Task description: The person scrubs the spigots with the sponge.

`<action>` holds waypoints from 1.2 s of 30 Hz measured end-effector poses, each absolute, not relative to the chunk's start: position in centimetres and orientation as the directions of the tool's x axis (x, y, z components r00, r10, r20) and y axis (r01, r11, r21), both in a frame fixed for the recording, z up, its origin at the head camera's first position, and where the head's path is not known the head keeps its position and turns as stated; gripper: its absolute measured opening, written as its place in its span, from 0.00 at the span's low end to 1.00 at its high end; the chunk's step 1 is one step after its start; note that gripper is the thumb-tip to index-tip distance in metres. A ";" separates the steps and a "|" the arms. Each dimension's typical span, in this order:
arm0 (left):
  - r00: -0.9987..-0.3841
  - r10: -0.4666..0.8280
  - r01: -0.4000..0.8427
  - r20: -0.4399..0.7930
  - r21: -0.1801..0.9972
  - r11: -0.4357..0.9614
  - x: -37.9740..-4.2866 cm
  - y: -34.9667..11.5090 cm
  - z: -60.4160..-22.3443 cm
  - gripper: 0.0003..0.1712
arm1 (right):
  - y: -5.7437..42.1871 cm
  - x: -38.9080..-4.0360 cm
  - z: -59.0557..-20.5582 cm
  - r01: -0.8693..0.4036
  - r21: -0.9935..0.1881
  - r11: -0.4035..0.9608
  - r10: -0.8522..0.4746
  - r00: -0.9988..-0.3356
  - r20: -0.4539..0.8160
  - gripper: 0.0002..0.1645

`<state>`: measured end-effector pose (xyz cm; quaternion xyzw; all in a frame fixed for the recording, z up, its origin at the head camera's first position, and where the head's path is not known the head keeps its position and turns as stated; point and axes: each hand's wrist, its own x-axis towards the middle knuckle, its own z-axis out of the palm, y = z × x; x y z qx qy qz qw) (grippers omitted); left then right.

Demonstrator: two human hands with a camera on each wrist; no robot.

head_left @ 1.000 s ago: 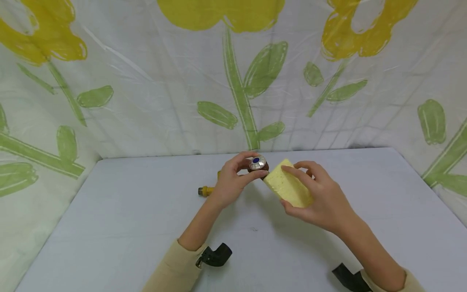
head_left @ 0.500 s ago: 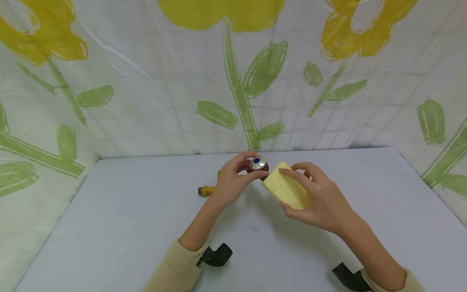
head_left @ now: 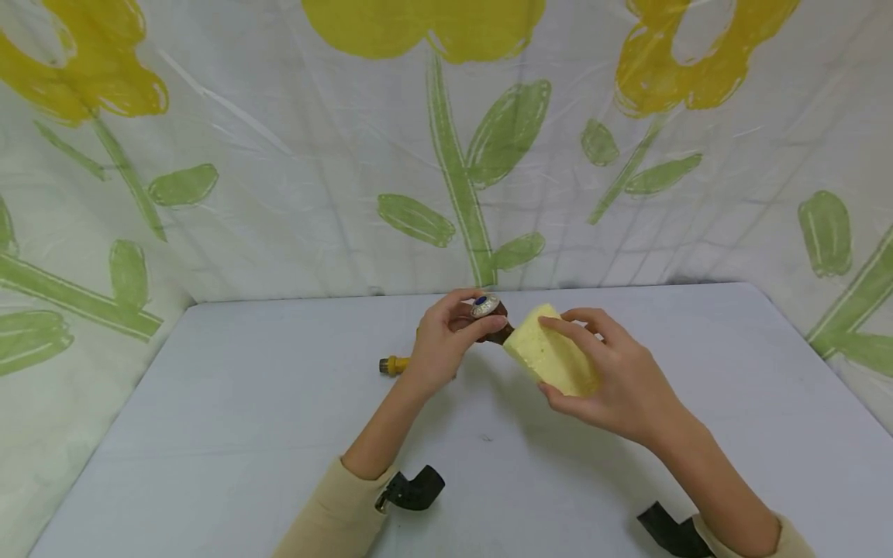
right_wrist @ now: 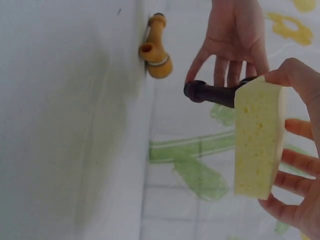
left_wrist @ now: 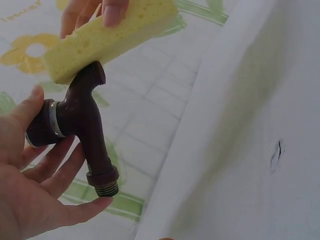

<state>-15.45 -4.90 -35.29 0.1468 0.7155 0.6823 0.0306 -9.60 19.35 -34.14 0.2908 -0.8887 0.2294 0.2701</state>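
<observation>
A dark brown tap (left_wrist: 84, 107) with a threaded end is held above the table by my left hand (head_left: 438, 345). My thumb and fingers grip it round the knob, whose silver and blue cap (head_left: 486, 306) faces up. My right hand (head_left: 624, 380) pinches a thick yellow sponge (head_left: 551, 353) between thumb and fingers. In the left wrist view, one lower edge of the sponge lies against the tap's spout. The right wrist view shows the sponge hiding much of the tap.
A second tap, yellow-orange (right_wrist: 157, 47), lies on the white table (head_left: 244, 403) behind my left hand, partly hidden by it in the head view. A white curtain (head_left: 314, 155) painted with yellow flowers hangs along the table's back edge.
My left hand has tilted the tap, so its cap has turned and shifted slightly left and more of the dark body shows. The sponge has shifted only slightly.
</observation>
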 end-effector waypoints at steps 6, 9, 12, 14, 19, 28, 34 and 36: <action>-0.950 0.303 0.089 0.080 0.996 0.014 -15.6 -5.2 -35.3 0.23 | 19.4 -9.6 -34.0 -0.646 -0.309 0.698 -0.366 -0.693 0.622 0.46; -0.929 0.367 0.043 0.048 0.999 -0.023 -15.7 -5.3 -35.3 0.27 | 19.5 -9.6 -33.9 -0.649 -0.335 0.683 -0.354 -0.695 0.625 0.48; -0.912 0.409 0.028 0.041 0.999 -0.036 -15.7 -5.4 -35.3 0.30 | 19.4 -9.7 -33.9 -0.658 -0.369 0.657 -0.347 -0.698 0.627 0.51; -0.908 0.416 0.043 0.050 0.999 -0.028 -15.7 -5.3 -35.4 0.30 | 19.4 -9.7 -34.0 -0.661 -0.398 0.636 -0.332 -0.700 0.632 0.53; -0.912 0.402 0.061 0.080 0.996 -0.061 -15.5 -5.0 -35.5 0.27 | 19.2 -9.8 -34.2 -0.641 -0.480 0.599 -0.251 -0.720 0.647 0.54; -0.918 0.388 0.035 0.080 0.992 -0.121 -15.4 -4.5 -35.6 0.27 | 19.0 -9.7 -34.4 -0.594 -0.641 0.486 -0.190 -0.788 0.586 0.53; -0.919 0.387 0.024 0.078 0.989 -0.143 -15.5 -4.3 -35.6 0.27 | 18.8 -9.8 -34.2 -0.533 -0.721 0.442 -0.146 -0.836 0.529 0.50; -0.919 0.385 0.025 0.080 0.989 -0.145 -15.5 -4.3 -35.6 0.27 | 18.8 -9.8 -34.2 -0.511 -0.756 0.409 -0.140 -0.854 0.501 0.49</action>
